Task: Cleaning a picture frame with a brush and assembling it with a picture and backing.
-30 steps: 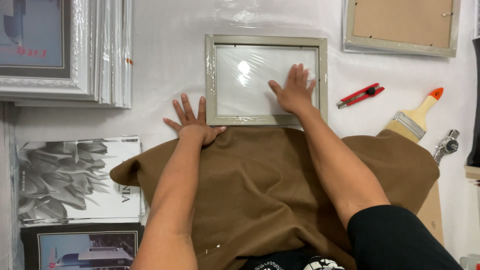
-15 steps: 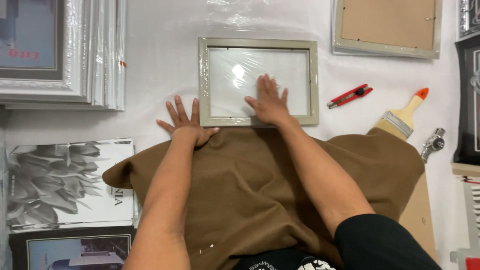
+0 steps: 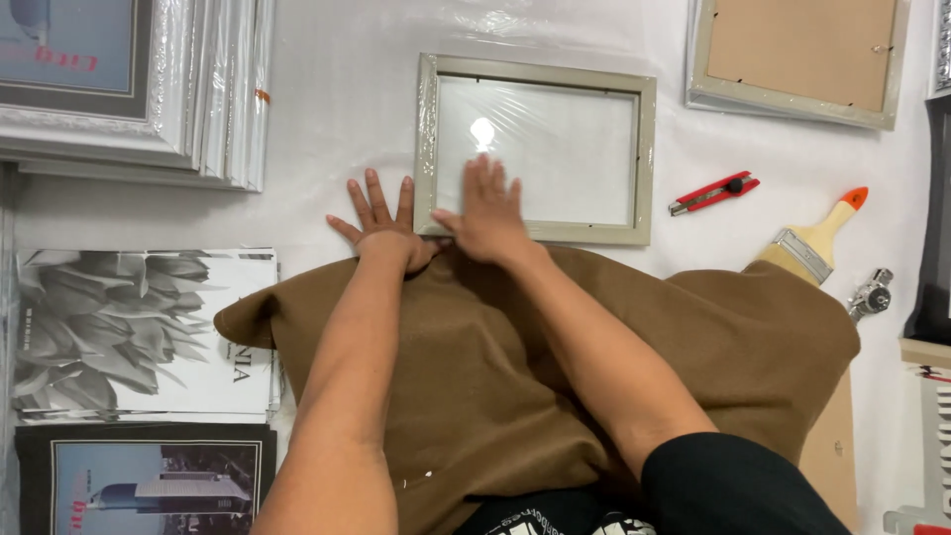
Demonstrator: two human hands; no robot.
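Right hand [image 3: 487, 220] has slid left along the picture frame [image 3: 536, 148] since the earlier frames, from its right part to its lower-left part; left hand [image 3: 381, 226] hasn't moved. Right hand: fingers [image 3: 482, 180] released, spread flat on the frame's film-wrapped glass, gripping nothing. Left hand: fingers splayed flat on the desk [image 3: 337, 109], just left of the frame's lower-left corner, thumb about at the frame's edge. Frame lies flat on the plastic-covered desk, one of it, nothing inside but glass. Brown cloth [image 3: 495, 376] just below the frame, under both forearms. Right of the frame: one red utility knife [image 3: 712, 193], one paintbrush [image 3: 812, 243], one small metal tool [image 3: 870, 294]. Above-right: one frame lying back-up [image 3: 797, 54]. Left: stack of frames [image 3: 149, 89], prints [image 3: 139, 332].
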